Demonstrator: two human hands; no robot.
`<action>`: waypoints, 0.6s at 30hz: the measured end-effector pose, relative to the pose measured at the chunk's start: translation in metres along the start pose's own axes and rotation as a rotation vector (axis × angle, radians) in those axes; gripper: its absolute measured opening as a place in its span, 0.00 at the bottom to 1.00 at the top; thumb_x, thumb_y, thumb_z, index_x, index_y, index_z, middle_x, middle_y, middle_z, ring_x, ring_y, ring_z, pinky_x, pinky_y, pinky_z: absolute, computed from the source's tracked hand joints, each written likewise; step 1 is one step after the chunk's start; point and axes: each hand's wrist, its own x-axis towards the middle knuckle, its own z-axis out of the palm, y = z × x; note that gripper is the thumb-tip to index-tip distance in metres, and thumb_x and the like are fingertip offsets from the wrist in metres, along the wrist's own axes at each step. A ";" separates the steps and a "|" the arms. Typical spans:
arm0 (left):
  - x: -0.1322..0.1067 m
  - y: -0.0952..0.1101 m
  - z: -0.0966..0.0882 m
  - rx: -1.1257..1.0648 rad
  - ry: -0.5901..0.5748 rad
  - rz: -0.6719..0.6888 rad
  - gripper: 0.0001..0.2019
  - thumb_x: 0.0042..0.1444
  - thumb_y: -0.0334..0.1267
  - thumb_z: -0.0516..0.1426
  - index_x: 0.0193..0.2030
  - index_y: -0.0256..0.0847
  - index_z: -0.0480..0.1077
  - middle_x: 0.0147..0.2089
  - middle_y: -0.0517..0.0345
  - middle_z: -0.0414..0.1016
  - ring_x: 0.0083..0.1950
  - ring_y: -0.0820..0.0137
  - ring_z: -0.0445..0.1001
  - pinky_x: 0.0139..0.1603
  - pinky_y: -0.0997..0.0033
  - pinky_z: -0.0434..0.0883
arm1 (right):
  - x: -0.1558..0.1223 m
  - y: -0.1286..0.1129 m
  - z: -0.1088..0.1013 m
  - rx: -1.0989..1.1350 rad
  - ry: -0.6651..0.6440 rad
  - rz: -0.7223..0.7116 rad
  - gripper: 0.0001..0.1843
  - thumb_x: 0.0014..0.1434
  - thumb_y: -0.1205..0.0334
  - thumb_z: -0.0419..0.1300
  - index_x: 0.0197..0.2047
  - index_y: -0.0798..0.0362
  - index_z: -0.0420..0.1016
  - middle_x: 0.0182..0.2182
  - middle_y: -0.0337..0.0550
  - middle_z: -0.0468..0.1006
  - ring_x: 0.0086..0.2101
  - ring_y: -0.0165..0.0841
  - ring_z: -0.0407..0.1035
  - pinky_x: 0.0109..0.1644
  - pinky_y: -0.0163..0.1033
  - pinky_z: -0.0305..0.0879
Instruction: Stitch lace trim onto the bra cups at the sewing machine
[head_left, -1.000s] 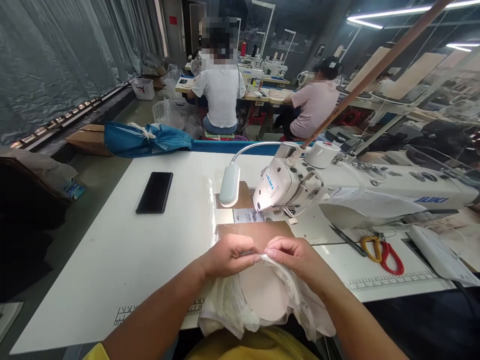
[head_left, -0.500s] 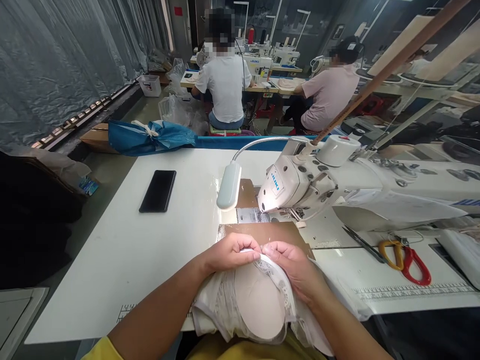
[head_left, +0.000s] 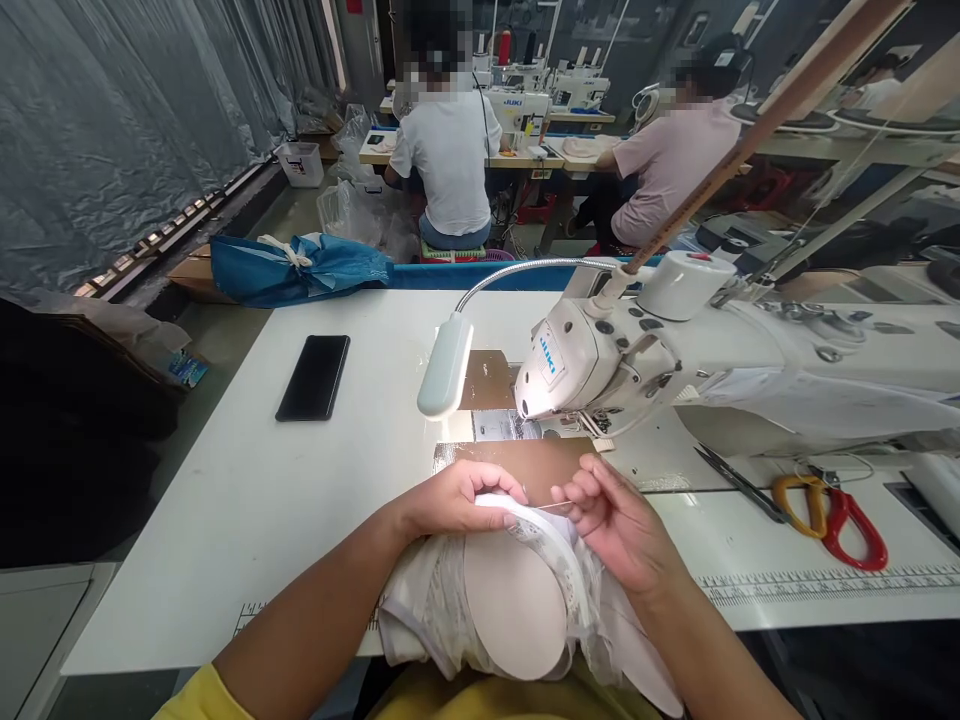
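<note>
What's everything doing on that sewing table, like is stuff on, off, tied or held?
Left hand: pinching the garment's edge
Right hand: fingers curled, pinching a thin thread
White garment: held up at its edge, the rest loosely bunched
Thread: stretched between garment and right hand
Phone: lying flat, screen dark
Lamp: seems lit
Sewing machine: can't tell if running
Scissors: lying down, not held
Blue bundle: tied

A black phone (head_left: 313, 378) and red-and-yellow-handled scissors (head_left: 831, 518) lie well apart on the white table (head_left: 217, 490).
</note>
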 end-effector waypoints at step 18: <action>-0.001 0.009 -0.008 0.123 -0.041 -0.184 0.16 0.58 0.47 0.57 0.43 0.36 0.76 0.43 0.51 0.77 0.44 0.67 0.74 0.43 0.72 0.70 | 0.014 -0.037 -0.030 -0.024 0.211 -0.250 0.13 0.43 0.64 0.71 0.27 0.55 0.69 0.15 0.27 0.55 0.17 0.19 0.47 0.17 0.25 0.51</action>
